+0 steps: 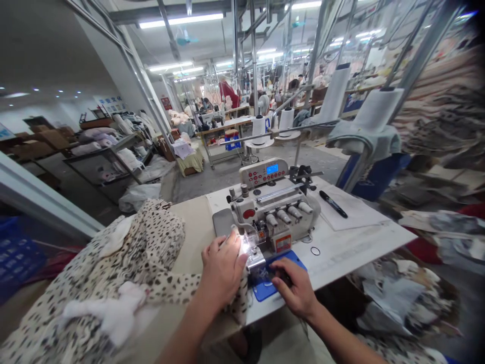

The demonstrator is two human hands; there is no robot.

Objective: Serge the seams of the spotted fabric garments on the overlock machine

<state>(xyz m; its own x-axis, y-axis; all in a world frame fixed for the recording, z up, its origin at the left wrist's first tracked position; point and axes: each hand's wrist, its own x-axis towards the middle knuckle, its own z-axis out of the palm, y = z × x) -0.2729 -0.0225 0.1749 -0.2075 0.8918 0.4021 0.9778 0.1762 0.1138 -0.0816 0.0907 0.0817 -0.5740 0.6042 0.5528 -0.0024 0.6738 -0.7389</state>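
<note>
two bare hands work apart, one on each side of the presser foot of a white overlock sewing machine (273, 212). the left hand (222, 268) lies over cream fabric with black spots (140, 253), close beside the brightly lit needle area (245, 245); whether it grips the cloth or only presses it cannot be told. the right hand (293, 288) curves over a blue mat (265, 291) at the front of the machine, its fingertips (278, 269) on something dark that is too small to make out. the spotted fabric runs from under the left hand and lies bunched across the table to the left, with a white fluffy piece (106, 313) on it. right of the machine, a black marker (332, 203) lies on a white paper sheet (352, 212), and a small dark ring (315, 251) sits on the white tabletop (359, 253). white thread cones (259, 126) stand behind, and shelves of garments (106, 156) line the left of the workshop.
</note>
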